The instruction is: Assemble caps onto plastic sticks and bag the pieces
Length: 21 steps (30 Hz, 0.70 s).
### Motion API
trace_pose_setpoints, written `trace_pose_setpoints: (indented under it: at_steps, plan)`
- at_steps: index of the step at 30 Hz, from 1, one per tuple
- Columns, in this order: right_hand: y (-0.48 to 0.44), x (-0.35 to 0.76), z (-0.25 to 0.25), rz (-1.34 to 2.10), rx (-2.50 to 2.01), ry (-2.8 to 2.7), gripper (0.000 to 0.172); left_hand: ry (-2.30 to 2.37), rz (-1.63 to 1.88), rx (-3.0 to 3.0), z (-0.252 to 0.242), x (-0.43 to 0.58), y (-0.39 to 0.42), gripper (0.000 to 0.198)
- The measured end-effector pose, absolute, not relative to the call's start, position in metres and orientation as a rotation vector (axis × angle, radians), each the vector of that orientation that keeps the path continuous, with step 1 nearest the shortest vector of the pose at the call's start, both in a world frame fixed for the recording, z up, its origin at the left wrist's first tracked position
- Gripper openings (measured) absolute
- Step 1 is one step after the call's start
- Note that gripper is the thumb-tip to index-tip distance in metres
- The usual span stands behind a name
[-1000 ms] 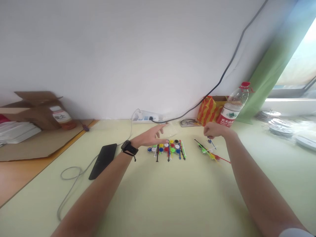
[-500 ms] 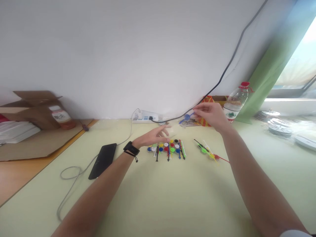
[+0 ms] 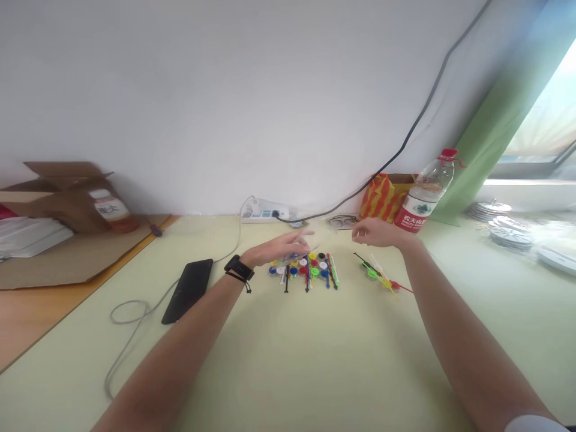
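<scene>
Left of the red-labelled bottle (image 3: 413, 211) and nearer the person, a spinner cluster (image 3: 303, 270) lies on the tabletop (image 3: 315, 348): small round discs in blue, white, yellow, red, green and black, crossed by slim arrow-tipped sticks. In front of the bottle, a looser spinner pile (image 3: 385, 279) splays black, white, yellow and red sticks. The left hand (image 3: 279, 247) is over the cluster, index finger stretched, others curled; the right hand (image 3: 377, 232), just left of the bottle, has bent fingers. I cannot tell whether either grips anything.
</scene>
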State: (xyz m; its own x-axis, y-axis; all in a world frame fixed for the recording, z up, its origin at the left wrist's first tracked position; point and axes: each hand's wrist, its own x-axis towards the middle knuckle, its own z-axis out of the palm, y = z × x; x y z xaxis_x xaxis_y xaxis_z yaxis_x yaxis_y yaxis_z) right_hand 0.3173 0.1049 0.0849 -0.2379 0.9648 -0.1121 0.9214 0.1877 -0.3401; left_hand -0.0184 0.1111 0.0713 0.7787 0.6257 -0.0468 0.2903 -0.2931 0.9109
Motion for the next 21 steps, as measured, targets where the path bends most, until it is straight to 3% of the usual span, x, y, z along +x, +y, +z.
trace_pose_setpoints:
  at_steps: [7, 21]
  plan:
    - [0.119, 0.321, 0.047, 0.714, -1.979, -2.330, 0.008, 0.701, 0.350, 1.876, 0.077, -0.021, 0.107, 0.075]
    - [0.114, 0.336, 0.067, 0.566, -1.930, -2.097, 0.009, 0.667, 0.266, 1.768, 0.067, -0.028, 0.118, 0.070]
